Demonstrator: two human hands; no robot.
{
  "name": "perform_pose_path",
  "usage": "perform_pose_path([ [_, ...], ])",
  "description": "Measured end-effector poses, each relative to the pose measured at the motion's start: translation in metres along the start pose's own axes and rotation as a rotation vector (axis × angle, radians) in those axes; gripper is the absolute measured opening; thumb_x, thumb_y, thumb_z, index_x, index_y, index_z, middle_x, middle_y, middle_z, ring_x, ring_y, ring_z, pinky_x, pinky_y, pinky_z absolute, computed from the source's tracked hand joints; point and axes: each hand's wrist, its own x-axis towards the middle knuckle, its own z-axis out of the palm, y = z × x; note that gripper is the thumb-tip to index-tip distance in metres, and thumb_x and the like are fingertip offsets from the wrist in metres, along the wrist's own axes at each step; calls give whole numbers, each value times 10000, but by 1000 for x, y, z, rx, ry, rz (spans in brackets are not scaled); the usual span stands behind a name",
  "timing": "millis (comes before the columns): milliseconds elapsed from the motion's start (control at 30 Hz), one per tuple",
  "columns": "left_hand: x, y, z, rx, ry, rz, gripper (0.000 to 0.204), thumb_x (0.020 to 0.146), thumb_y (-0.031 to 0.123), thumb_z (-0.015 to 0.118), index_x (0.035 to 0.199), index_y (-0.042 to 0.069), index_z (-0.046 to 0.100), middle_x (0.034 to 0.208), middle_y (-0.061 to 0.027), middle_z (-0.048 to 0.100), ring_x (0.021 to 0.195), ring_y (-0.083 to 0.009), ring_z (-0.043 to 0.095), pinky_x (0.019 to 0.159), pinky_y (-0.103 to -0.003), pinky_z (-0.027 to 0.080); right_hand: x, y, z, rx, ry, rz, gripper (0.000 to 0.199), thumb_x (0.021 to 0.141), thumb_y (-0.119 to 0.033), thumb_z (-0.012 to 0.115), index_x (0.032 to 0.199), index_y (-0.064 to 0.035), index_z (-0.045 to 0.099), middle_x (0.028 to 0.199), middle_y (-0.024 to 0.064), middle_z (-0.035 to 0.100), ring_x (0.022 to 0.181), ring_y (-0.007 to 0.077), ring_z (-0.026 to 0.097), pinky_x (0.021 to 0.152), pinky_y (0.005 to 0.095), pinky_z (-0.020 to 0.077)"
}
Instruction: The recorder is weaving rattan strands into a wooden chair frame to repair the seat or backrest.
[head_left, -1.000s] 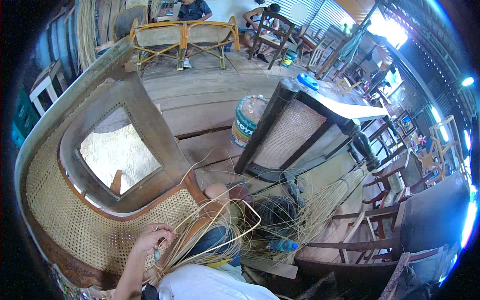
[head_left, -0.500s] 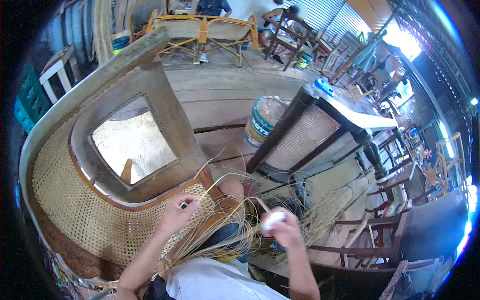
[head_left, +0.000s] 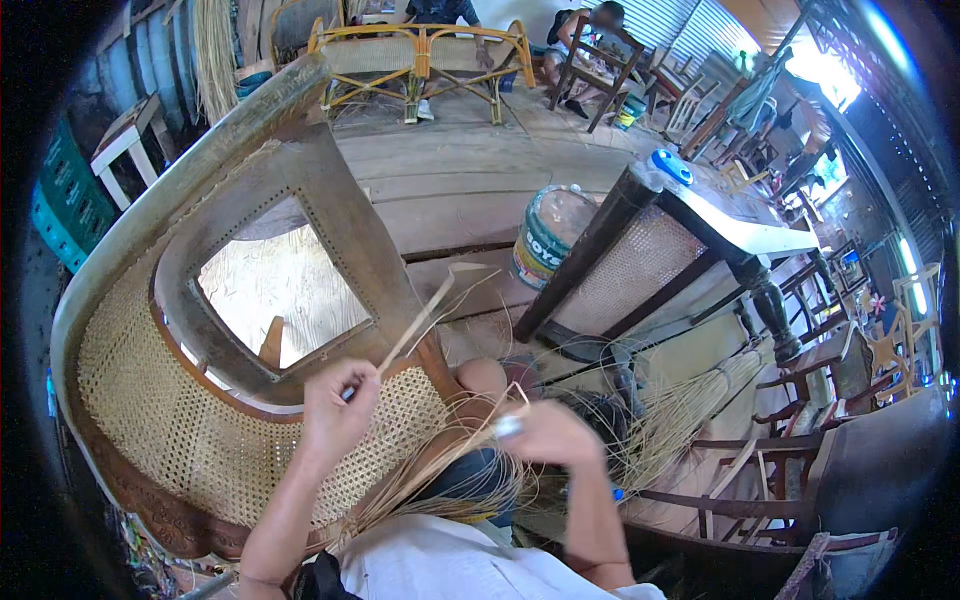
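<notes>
A large wooden chair frame [head_left: 330,215] lies tilted before me, its curved back filled with woven cane webbing [head_left: 180,430]. My left hand [head_left: 335,405] is raised over the webbing and pinches a long flat cane strip [head_left: 425,315] that runs up and to the right. My right hand [head_left: 545,432] is closed around a bundle of loose cane strands [head_left: 440,470] and a small pale object, just right of the woven panel. The strands fan out across my lap.
A dark wooden table frame with a caned side panel [head_left: 640,265] stands to the right. A green and white bucket [head_left: 550,235] sits on the plank floor. Cane bundles [head_left: 690,410] lie lower right. Rattan chairs [head_left: 420,55] and seated people are at the back.
Both hands have risen. My left hand lifted off the webbing and pulled a cane strip up and out. My right hand, absent at first, came in and moved toward the middle.
</notes>
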Motion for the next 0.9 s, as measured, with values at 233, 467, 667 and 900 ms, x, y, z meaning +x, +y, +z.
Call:
perform_pose_path([
  [233, 14, 48, 27, -172, -68, 86, 49, 898, 53, 597, 872, 21, 625, 670, 74, 487, 594, 11, 388, 519, -177, 313, -81, 27, -82, 1591, 654, -911, 426, 792, -76, 644, 1187, 43, 537, 834, 104, 602, 618, 150, 593, 490, 257, 515],
  [467, 3, 59, 60, 83, -242, 356, 123, 829, 29, 637, 948, 0, 643, 810, -143, 658, 685, -205, 645, 620, -294, 505, 3, -34, 6, 1621, 138, -442, 381, 861, -16, 637, 1226, 20, 535, 996, 89, 651, 819, 173, 654, 718, 295, 565],
  [667, -9, 42, 55, 254, -308, 231, 148, 815, -37, 602, 957, 6, 613, 803, -159, 655, 690, -240, 661, 619, -299, 497, 26, -41, 28, 1012, 601, -428, 250, 892, -75, 640, 1109, 21, 560, 951, 46, 631, 807, 100, 619, 713, 237, 523],
  [900, -26, 46, 36, 270, -304, 260, 115, 804, -2, 604, 918, 14, 605, 725, -153, 604, 641, -282, 629, 581, -356, 487, 50, -46, -8, 939, 939, -388, 145, 877, -87, 616, 962, 24, 581, 790, 64, 655, 697, 106, 634, 607, 249, 512],
])
